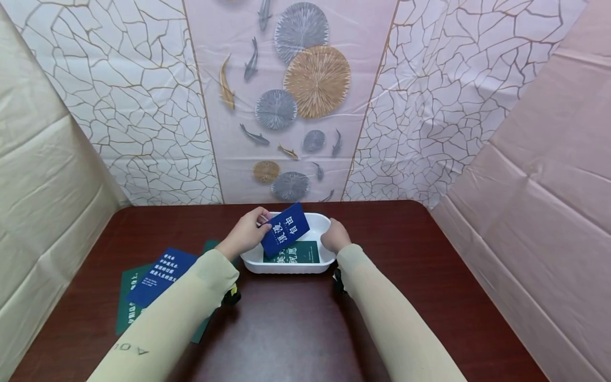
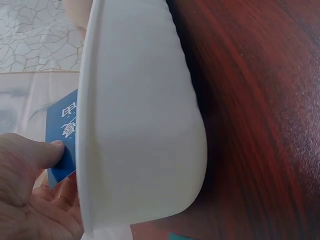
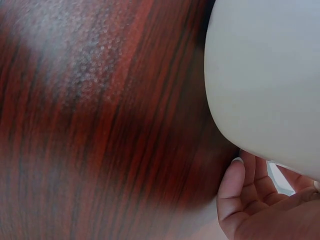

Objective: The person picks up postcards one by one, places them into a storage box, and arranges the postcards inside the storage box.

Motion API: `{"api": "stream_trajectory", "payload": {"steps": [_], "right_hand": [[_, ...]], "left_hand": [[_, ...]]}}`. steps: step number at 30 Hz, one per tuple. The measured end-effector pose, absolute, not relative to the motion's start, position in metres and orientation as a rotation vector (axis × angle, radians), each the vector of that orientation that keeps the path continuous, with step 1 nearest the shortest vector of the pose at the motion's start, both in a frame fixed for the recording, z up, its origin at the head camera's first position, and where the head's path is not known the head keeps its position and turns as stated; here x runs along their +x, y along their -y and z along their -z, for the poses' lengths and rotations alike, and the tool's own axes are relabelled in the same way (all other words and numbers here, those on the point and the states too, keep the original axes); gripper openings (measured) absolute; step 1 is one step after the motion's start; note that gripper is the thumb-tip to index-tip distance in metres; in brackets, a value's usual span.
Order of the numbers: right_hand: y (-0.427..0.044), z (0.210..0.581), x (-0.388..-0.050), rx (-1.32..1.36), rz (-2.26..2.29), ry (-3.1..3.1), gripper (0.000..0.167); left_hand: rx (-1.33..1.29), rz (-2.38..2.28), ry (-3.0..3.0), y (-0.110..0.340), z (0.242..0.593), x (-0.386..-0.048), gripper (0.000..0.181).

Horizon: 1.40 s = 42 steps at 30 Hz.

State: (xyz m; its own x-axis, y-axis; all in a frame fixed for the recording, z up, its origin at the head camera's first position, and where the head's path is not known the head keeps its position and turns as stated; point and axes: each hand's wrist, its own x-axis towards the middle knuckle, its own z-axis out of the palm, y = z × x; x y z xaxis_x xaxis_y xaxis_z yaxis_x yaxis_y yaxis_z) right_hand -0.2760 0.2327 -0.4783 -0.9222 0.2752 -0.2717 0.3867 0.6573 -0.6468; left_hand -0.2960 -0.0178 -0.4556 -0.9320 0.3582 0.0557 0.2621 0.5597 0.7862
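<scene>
My left hand (image 1: 248, 231) pinches a dark blue card (image 1: 286, 231) with white characters between thumb and fingers. The card is tilted above the white plastic basin (image 1: 286, 269); in the left wrist view the same blue card (image 2: 62, 132) shows beyond the basin's wall. Inside the basin lies a green card (image 1: 305, 252) with white characters, partly covered by the blue one. At the basin's right end, my right hand (image 1: 335, 236) grips the rim. The right wrist view shows its curled fingers (image 3: 232, 182) against the outside of the basin (image 3: 270, 75).
Left of the basin, another blue card (image 1: 164, 273) overlaps a green card (image 1: 126, 289) on the dark wooden table (image 1: 296, 329). More green cards lie partly hidden under my left sleeve (image 1: 176, 313). A patterned cloth (image 1: 291, 138) hangs behind the table.
</scene>
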Motion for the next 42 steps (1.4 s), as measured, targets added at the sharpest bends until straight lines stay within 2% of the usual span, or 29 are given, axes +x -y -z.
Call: {"api": "stream_trajectory", "payload": {"steps": [19, 30, 42], "right_hand": [[-0.234, 0.480, -0.278, 0.554, 1.123, -2.719, 0.067], [-0.233, 0.481, -0.277, 0.560, 1.144, -2.728, 0.067], [-0.235, 0.485, -0.278, 0.554, 1.167, -2.735, 0.069]], "left_hand": [[0.633, -1.105, -2.743, 0.009, 0.463, -0.294, 0.016], [0.681, -0.886, -2.811, -0.002, 0.467, -0.295, 0.038], [0.715, -0.704, -2.833, -0.007, 0.476, -0.294, 0.047]]}}
